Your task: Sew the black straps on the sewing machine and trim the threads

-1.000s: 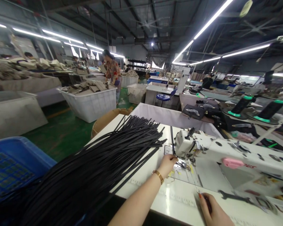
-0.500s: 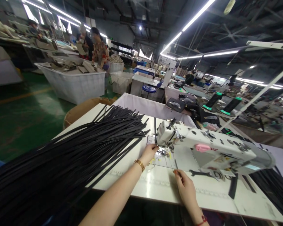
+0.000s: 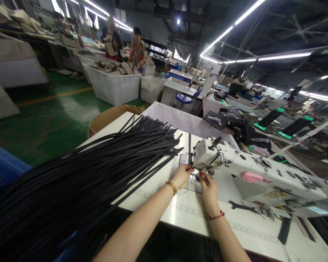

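Long bright ceiling lights (image 3: 229,29) shine down. The white table (image 3: 196,218) looks shiny. The edges look bent and a bit blurry.

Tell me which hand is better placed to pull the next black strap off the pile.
Probably the left hand: it sits beside the pile of black straps. The right hand is further from the pile, at the needle end of the sewing machine.

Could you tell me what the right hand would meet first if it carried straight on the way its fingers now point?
Most likely the needle end of the white sewing machine: the right hand points up and away at it, fingertips almost under it. Depth is hard to judge.
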`<state>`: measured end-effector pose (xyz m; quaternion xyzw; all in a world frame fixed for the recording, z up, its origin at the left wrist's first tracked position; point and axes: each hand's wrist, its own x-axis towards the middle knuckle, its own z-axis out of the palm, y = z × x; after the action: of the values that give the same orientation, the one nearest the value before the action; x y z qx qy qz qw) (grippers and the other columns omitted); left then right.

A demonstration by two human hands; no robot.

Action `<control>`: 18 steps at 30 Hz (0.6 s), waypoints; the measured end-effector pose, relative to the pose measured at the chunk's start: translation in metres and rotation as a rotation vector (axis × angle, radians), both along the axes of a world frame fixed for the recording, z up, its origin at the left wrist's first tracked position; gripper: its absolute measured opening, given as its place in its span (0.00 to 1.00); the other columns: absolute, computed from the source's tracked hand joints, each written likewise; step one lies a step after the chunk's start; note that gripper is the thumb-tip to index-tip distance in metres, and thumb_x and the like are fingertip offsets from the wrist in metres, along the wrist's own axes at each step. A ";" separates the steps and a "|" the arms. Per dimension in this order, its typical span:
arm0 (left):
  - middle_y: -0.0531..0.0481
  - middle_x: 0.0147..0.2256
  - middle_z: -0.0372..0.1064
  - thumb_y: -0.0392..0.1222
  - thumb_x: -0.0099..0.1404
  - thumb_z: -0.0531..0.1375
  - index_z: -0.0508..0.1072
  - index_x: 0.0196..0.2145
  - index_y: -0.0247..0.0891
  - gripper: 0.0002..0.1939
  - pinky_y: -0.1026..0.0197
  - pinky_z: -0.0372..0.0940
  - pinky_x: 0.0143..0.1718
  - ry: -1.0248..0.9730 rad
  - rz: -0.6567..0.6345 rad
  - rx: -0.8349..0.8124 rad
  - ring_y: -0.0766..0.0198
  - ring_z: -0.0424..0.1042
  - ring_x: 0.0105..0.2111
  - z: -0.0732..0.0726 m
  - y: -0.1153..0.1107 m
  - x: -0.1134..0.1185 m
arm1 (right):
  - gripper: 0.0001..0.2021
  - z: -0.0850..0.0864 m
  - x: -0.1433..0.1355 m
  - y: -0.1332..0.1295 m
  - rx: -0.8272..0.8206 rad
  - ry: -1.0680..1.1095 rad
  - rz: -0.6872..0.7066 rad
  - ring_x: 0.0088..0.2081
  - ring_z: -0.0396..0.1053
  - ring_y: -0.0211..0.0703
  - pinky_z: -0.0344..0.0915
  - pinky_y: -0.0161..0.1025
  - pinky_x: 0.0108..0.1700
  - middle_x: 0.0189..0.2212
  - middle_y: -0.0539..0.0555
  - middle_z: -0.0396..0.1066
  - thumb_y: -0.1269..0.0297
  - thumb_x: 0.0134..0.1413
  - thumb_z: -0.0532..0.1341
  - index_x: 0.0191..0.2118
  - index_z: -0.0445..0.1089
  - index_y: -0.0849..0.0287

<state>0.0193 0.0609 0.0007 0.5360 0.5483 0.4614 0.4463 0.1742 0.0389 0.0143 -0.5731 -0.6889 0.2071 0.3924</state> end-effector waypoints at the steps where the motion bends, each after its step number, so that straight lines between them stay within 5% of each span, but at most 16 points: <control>1: 0.50 0.25 0.71 0.42 0.63 0.56 0.76 0.29 0.32 0.12 0.64 0.57 0.28 0.003 0.001 -0.003 0.64 0.65 0.26 0.000 0.000 0.000 | 0.18 -0.002 -0.003 0.004 -0.006 0.011 -0.006 0.41 0.70 0.52 0.64 0.47 0.45 0.40 0.61 0.76 0.52 0.56 0.55 0.42 0.73 0.60; 7: 0.48 0.28 0.73 0.41 0.63 0.56 0.76 0.30 0.33 0.11 0.63 0.58 0.30 0.003 0.005 -0.002 0.63 0.67 0.27 0.000 0.000 -0.001 | 0.20 -0.006 -0.019 0.015 -0.047 0.044 -0.098 0.31 0.70 0.51 0.62 0.44 0.34 0.30 0.62 0.76 0.48 0.51 0.59 0.33 0.74 0.62; 18: 0.52 0.23 0.68 0.40 0.63 0.55 0.74 0.30 0.33 0.10 0.65 0.60 0.24 -0.101 0.020 0.026 0.66 0.66 0.21 0.003 -0.009 0.000 | 0.20 0.001 -0.020 0.009 -0.068 0.099 -0.107 0.33 0.70 0.53 0.62 0.45 0.37 0.32 0.63 0.77 0.48 0.49 0.59 0.35 0.73 0.62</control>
<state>0.0189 0.0522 0.0041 0.5123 0.5245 0.4993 0.4617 0.1545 0.0475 0.0157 -0.6112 -0.6296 0.2373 0.4167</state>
